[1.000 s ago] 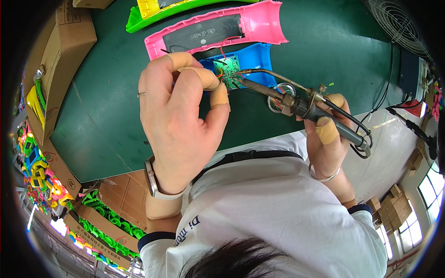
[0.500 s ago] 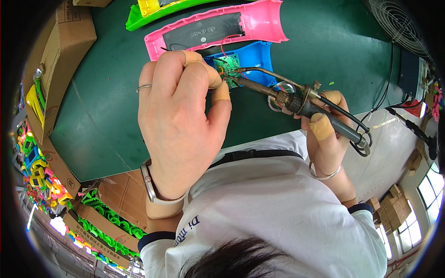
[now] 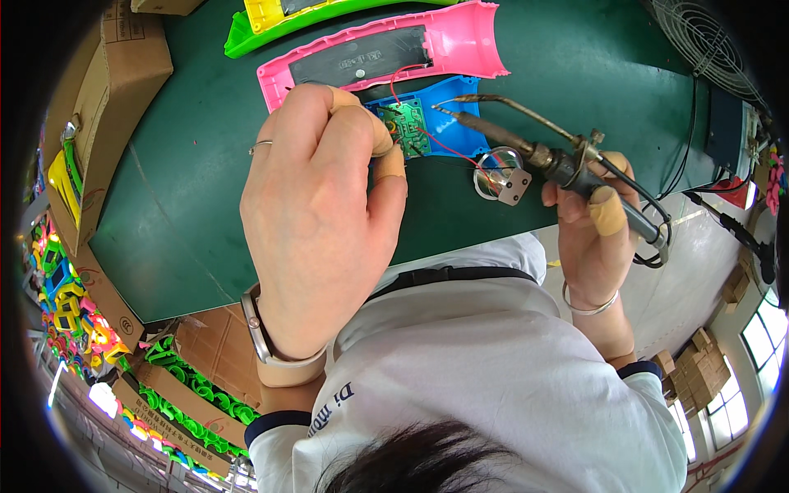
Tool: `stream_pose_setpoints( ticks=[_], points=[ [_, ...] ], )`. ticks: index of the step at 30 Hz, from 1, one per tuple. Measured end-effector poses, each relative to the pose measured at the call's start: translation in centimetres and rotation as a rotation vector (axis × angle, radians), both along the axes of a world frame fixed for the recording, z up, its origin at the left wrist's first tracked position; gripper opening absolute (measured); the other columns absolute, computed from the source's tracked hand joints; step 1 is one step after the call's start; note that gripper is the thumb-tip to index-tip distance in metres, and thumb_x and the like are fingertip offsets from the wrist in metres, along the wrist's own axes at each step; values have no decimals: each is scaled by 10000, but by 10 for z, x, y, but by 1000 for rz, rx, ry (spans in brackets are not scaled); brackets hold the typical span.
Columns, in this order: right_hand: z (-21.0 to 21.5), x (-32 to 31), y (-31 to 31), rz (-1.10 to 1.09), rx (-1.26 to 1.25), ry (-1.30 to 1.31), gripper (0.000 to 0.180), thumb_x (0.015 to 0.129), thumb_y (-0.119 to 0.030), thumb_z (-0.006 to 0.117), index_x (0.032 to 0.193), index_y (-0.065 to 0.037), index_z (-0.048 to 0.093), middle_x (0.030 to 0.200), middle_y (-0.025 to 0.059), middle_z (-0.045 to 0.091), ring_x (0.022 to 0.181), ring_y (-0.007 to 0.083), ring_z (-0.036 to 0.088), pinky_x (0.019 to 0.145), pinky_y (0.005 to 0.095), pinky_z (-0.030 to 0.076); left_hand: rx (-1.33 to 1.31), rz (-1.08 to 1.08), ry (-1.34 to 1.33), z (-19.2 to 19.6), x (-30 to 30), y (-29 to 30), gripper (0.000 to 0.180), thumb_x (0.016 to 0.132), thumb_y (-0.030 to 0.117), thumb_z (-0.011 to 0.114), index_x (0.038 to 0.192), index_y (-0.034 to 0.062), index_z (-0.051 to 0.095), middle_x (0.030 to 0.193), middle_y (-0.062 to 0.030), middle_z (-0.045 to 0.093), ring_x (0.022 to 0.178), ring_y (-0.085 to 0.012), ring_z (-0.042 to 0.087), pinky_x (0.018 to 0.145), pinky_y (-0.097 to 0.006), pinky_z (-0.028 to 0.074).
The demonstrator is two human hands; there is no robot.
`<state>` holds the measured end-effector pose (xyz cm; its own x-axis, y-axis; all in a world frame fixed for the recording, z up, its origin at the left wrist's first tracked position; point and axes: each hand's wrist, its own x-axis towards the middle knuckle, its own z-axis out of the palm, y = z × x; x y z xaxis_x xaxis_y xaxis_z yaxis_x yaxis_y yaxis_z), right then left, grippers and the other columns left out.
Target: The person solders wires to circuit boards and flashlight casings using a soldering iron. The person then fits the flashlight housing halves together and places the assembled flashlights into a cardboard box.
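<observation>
A green circuit board (image 3: 413, 123) lies in one blue shell (image 3: 454, 133), just right of the left hand's (image 3: 320, 197) fingertips, in the head view. The left hand arches over the board's left edge, thumb and forefinger drawn close; whether they pinch a wire cannot be told. The right hand (image 3: 596, 238) wraps thumb and fingers around one soldering iron (image 3: 567, 169) by its dark handle, likely to keep skin from the heat; the tip hangs left of and beyond that hand, over the shell, apart from the board. The shell's open side faces up, apparently leaving the board within reach. Three tan finger covers (image 3: 389, 167) show on the left hand, two on the right, presumably as protection. One clear round part (image 3: 499, 156) sits between the hands; beyond the left hand lie three more shells: one pink (image 3: 464, 37), one green (image 3: 238, 43), one yellow (image 3: 259, 15).
</observation>
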<state>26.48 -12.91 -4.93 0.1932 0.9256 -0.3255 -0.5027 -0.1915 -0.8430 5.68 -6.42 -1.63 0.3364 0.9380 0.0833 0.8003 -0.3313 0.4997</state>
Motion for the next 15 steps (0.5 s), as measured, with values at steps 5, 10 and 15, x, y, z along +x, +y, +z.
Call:
stream_pose_setpoints(
  ticks=[5, 10, 15],
  points=[
    [0, 7, 6, 36, 71, -34, 274, 814, -190, 611, 987, -11, 497, 733, 38, 509, 631, 110, 488, 682, 310, 423, -2, -12, 5, 0, -1, 1, 139, 637, -38, 615, 718, 9, 512, 851, -103, 516, 702, -243, 539, 609, -319, 438],
    [-1, 10, 8, 25, 99, -30, 271, 822, -192, 599, 1000, -10, 507, 748, 33, 499, 644, 110, 485, 688, 314, 413, 56, -93, 7, -3, -6, 3, 156, 654, -33, 628, 762, 18, 527, 871, -96, 534, 669, -216, 531, 587, -300, 436],
    [-3, 13, 9, 114, 140, -73, 253, 886, -268, 480, 1032, -62, 473, 725, -1, 467, 699, 89, 417, 724, 306, 346, 105, -38, -120, -18, -14, 2, 186, 653, 38, 681, 766, 67, 536, 778, -59, 551, 669, -234, 540, 563, -316, 433]
  ],
)
